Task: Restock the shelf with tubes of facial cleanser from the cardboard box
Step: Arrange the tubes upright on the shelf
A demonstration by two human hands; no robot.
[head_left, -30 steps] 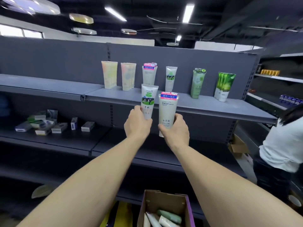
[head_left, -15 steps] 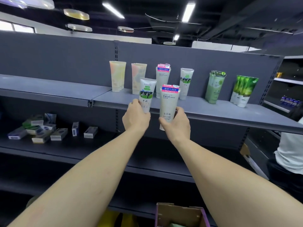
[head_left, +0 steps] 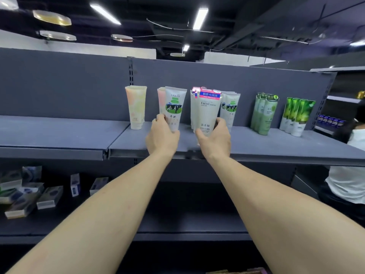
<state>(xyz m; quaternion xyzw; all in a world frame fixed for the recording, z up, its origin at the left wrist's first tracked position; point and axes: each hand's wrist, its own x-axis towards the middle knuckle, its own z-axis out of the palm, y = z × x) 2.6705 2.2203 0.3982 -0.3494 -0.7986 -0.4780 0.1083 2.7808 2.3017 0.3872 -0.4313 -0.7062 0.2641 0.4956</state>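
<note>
My left hand [head_left: 162,135] grips a white tube with a cow picture [head_left: 174,107], held upright over the grey top shelf [head_left: 256,143], in front of a pink tube. My right hand [head_left: 215,139] grips a white "Facial" tube with a pink and blue top [head_left: 208,109], upright just in front of matching tubes standing on the shelf. More cow tubes [head_left: 231,108] stand right of it. Only the top edge of the cardboard box [head_left: 237,271] shows at the bottom of the frame.
A peach tube [head_left: 135,107] stands at the row's left; dark green tubes [head_left: 264,112] and bright green tubes [head_left: 297,115] at its right. Small boxes [head_left: 25,194] lie on the lower left shelf. A person in a white shirt [head_left: 347,175] stands at the right edge.
Both hands have moved up and forward, carrying the two tubes from below the shelf edge to over the shelf among the standing tubes. The view has closed in on the shelf.
</note>
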